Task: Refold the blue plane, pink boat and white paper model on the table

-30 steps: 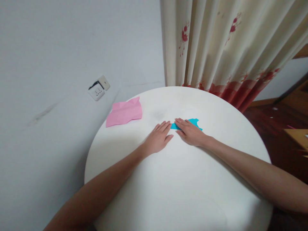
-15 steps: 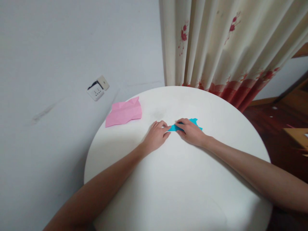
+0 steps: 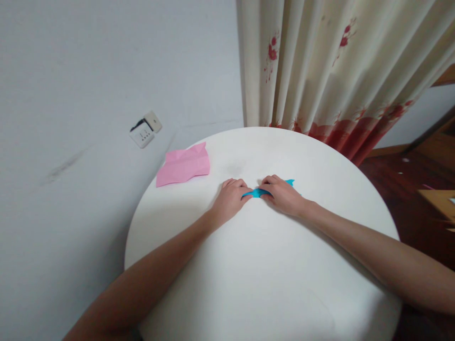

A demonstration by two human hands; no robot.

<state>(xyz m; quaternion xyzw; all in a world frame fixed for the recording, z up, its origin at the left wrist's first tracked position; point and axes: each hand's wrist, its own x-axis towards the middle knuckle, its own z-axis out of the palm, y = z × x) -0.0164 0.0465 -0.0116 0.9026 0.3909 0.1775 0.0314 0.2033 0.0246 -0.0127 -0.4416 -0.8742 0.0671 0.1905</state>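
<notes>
Both hands pinch a small blue paper (image 3: 256,192) near the middle of the picture. The left hand (image 3: 230,199) holds its left end, the right hand (image 3: 282,195) its right. It sits on a round white table (image 3: 266,284). A pink paper (image 3: 184,164) lies up and left.

A second ago both hands lay flat, fingers extended, on the blue paper (image 3: 256,192). The left hand (image 3: 230,198) and the right hand (image 3: 281,193) have since curled their fingers and now pinch the paper between them. The paper, previously spread flat on the counter (image 3: 270,265), is now gathered into a narrower strip, with less of it showing beyond the right hand.
</notes>
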